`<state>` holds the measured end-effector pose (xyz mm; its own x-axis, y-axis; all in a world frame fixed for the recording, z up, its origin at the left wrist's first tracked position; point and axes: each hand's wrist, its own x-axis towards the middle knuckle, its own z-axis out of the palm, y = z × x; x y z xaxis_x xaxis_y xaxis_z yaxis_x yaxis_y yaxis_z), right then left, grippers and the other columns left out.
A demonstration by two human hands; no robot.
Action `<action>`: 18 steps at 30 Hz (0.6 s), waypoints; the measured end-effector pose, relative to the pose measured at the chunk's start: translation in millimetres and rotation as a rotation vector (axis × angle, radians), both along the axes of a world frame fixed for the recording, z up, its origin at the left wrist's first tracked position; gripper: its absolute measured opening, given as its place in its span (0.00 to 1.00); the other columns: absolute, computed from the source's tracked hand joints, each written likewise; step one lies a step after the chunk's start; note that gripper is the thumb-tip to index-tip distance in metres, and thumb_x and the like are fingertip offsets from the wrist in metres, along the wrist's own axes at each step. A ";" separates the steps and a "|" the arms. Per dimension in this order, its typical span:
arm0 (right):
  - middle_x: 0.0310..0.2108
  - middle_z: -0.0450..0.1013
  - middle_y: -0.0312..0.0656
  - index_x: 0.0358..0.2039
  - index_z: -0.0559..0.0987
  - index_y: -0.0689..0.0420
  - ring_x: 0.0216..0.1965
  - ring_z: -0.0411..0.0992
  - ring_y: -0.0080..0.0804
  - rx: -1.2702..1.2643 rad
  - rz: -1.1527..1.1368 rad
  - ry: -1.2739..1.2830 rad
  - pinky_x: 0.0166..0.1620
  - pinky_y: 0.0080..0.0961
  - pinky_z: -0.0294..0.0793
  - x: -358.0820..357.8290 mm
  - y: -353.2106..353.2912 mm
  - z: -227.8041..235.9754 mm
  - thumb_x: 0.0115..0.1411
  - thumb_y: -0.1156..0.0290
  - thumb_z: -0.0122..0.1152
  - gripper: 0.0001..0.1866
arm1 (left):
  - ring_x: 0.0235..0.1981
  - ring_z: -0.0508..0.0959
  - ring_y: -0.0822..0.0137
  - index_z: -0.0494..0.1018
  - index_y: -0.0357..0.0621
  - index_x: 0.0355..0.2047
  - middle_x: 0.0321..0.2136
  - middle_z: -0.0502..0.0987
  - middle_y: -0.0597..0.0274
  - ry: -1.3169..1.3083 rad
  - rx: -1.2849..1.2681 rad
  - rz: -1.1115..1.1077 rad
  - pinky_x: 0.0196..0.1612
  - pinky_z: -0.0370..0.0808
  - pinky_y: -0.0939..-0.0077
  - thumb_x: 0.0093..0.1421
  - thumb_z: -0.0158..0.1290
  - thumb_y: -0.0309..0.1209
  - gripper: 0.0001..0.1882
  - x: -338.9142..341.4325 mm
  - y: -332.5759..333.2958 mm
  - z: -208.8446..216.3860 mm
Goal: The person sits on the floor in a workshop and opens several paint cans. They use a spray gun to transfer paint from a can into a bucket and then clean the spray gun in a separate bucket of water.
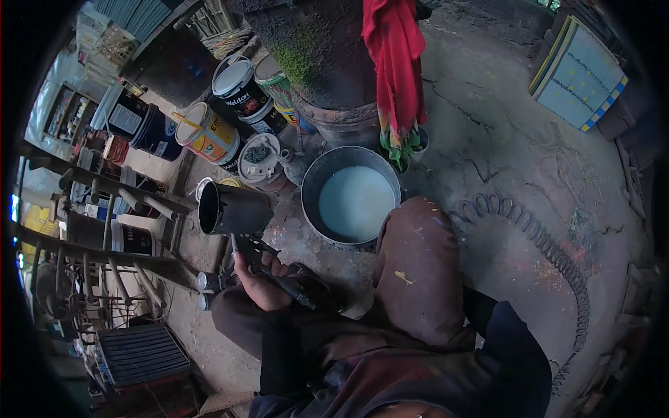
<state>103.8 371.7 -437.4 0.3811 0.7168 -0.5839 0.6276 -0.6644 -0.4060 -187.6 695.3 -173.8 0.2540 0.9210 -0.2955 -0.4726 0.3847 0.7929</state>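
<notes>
My left hand (263, 284) is closed around the dark handle of a spray gun (256, 249), held over my left leg. A dark, round cup (240, 209) sits at the gun's far end, tipped on its side with its mouth to the left. Just beyond my knees stands a wide metal basin (311, 209) of pale, milky liquid, apart from the gun. My right sleeve (488, 313) reaches down beside my right knee, and the hand there is hidden.
A coiled air hose (554, 254) curves across the floor on the right. Paint buckets (209, 136) crowd the far left, near a wooden rack (83, 244). Red cloth (394, 63) hangs beside a large dark drum (320, 42). A painted board (578, 73) leans at the far right.
</notes>
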 end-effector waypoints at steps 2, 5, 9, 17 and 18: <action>0.29 0.71 0.55 0.30 0.75 0.61 0.32 0.70 0.51 0.046 -0.045 -0.016 0.35 0.40 0.68 -14.9 24.7 -3.7 0.55 0.65 0.48 0.13 | 0.15 0.59 0.77 0.65 0.54 0.37 0.19 0.63 0.69 -0.054 0.016 -0.050 0.18 0.57 0.84 0.58 0.44 0.53 0.18 6.3 3.6 -0.5; 0.25 0.72 0.55 0.28 0.76 0.62 0.29 0.71 0.51 0.351 -0.407 -0.074 0.32 0.41 0.68 16.7 38.6 48.4 0.55 0.64 0.49 0.14 | 0.15 0.59 0.76 0.65 0.49 0.38 0.19 0.63 0.69 -0.150 0.089 -0.136 0.18 0.57 0.84 0.58 0.43 0.53 0.21 10.1 6.0 1.9; 0.15 0.64 0.31 0.27 0.75 0.62 0.15 0.61 0.17 0.778 -0.837 0.049 0.19 0.16 0.63 62.4 14.7 188.9 0.59 0.69 0.47 0.11 | 0.15 0.59 0.78 0.66 0.45 0.37 0.20 0.63 0.68 -0.278 0.146 -0.256 0.17 0.56 0.85 0.60 0.40 0.54 0.24 29.5 1.3 9.0; 0.15 0.58 0.32 0.34 0.70 0.64 0.15 0.57 0.18 1.378 -0.975 0.613 0.27 0.20 0.67 -28.9 23.8 303.9 0.63 0.68 0.42 0.12 | 0.17 0.62 0.76 0.66 0.45 0.36 0.20 0.64 0.67 -0.510 0.051 -0.322 0.19 0.59 0.84 0.60 0.39 0.55 0.24 81.2 -13.0 24.7; 0.15 0.58 0.32 0.34 0.70 0.65 0.15 0.58 0.18 1.306 -0.926 0.554 0.26 0.20 0.67 -39.7 24.4 292.5 0.62 0.68 0.42 0.12 | 0.17 0.62 0.75 0.66 0.45 0.36 0.20 0.64 0.67 -0.568 0.001 -0.345 0.20 0.60 0.83 0.59 0.39 0.55 0.25 90.1 -15.1 25.2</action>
